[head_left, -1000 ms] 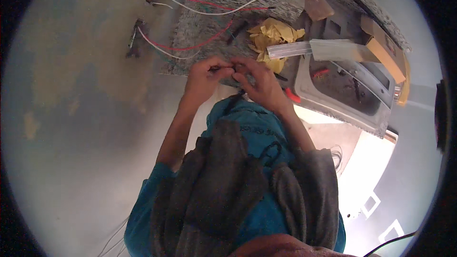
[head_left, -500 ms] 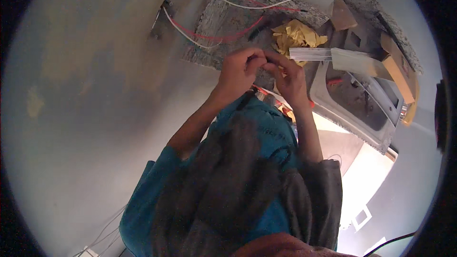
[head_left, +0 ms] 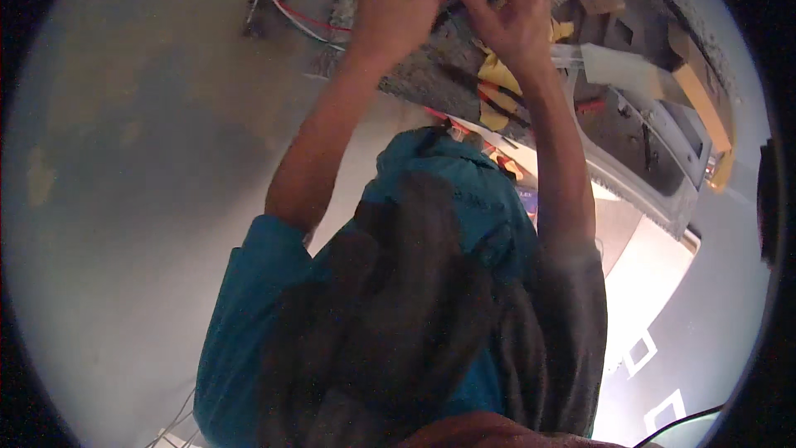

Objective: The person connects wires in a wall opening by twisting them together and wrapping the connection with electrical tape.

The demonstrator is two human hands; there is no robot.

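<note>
Both my arms reach up to the top of the view, with the hands close together over the speckled stone counter. The fingertips of my left hand (head_left: 394, 12) are pinched together close to those of my right hand (head_left: 518, 17), whose fingers are bent in a pinch too. Whatever sits between the fingertips is too small or hidden to make out. Red and white wires (head_left: 303, 20) run from a wall box (head_left: 267, 2) left of my left hand, toward my wrist. Below my right hand, crumpled yellow paper (head_left: 495, 116) lies on the counter beside a tool with dark and orange handles (head_left: 496, 93).
A sink (head_left: 618, 178) is set in the counter (head_left: 419, 83) at right, with a red-handled item (head_left: 590, 105) in it. An opened cardboard box (head_left: 701, 87) and a clear plastic strip (head_left: 565, 56) lie around it. The bare wall (head_left: 124, 199) fills the left.
Both hands have moved up and farther from my body, still close together. My forearms are stretched out more. The tool by the yellow paper has come into sight.
</note>
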